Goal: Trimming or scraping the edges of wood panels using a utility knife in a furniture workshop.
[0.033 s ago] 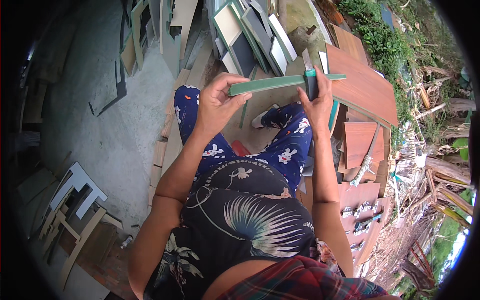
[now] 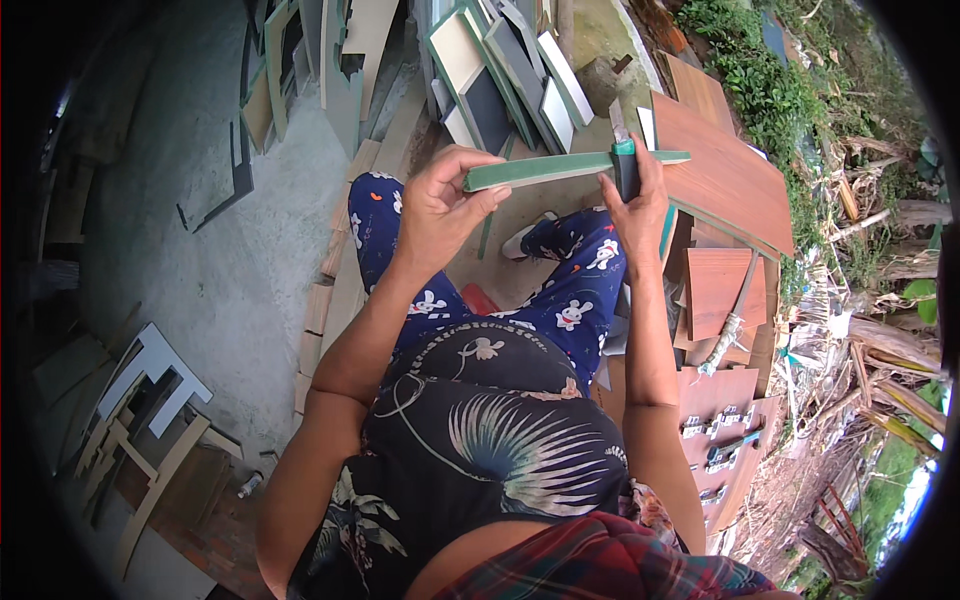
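Observation:
My left hand (image 2: 438,205) pinches the left end of a narrow green strip of board (image 2: 555,168) between thumb and fingers. The strip lies nearly level above my knees, and its far end runs past my right hand (image 2: 642,208). That hand is closed round a utility knife (image 2: 626,172) with a dark handle and a green collar. The blade (image 2: 618,120) is out and points away from me, crossing above the strip. Whether the right fingers also press on the strip, I cannot tell for sure.
Green-edged board offcuts (image 2: 505,75) lean in a pile ahead. Brown wood-look panels (image 2: 725,180) lie at the right, one carrying metal hinges (image 2: 715,422) and a tool. Thin frame-shaped scraps (image 2: 165,370) lie on the concrete floor (image 2: 250,290) at the left. Plants (image 2: 735,65) border the right side.
Both hands, the strip and the utility knife have shifted very slightly to the right. The grips look the same.

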A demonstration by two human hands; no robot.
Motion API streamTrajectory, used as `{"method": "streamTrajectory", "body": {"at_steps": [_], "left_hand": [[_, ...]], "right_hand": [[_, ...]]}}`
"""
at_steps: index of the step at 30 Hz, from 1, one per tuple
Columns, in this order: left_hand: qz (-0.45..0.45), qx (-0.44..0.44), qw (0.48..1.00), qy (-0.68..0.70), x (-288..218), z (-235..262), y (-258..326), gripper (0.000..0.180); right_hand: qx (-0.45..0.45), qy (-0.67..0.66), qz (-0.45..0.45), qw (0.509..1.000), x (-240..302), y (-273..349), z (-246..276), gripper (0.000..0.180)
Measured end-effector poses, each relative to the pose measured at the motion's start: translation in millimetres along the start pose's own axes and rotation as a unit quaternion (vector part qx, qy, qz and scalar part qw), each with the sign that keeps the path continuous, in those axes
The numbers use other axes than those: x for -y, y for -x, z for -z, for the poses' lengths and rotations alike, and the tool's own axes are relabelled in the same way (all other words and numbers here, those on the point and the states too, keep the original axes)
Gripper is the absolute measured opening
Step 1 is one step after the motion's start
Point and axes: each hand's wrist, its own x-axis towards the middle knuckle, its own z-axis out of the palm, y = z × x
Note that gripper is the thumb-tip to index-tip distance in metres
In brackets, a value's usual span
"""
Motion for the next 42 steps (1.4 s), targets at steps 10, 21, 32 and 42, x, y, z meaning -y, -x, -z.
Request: {"method": "streamTrajectory", "body": {"at_steps": [10, 21, 32, 42], "left_hand": [[-0.222, 0.035, 0.969, -0.098, -74.4, -38.2, -31.5, 0.029], [-0.191, 0.098, 0.956, -0.199, -52.7, -77.0, -43.7, 0.029], [-0.034, 0.156, 0.982, -0.105, -4.8, -97.2, -41.3, 0.023], [-0.125, 0.153, 0.944, -0.265, 11.2, -106.5, -35.8, 0.066]], "right_hand": [[0.041, -0.233, -0.052, 0.97, 27.8, -28.6, 2.3, 0.068], [0.031, -0.471, -0.164, 0.866, 55.9, 33.8, -30.5, 0.033], [0.045, -0.518, -0.218, 0.826, 36.5, 83.5, -2.8, 0.058], [-0.166, -0.508, -0.204, 0.82, 37.2, 65.1, -1.0, 0.053]]}}
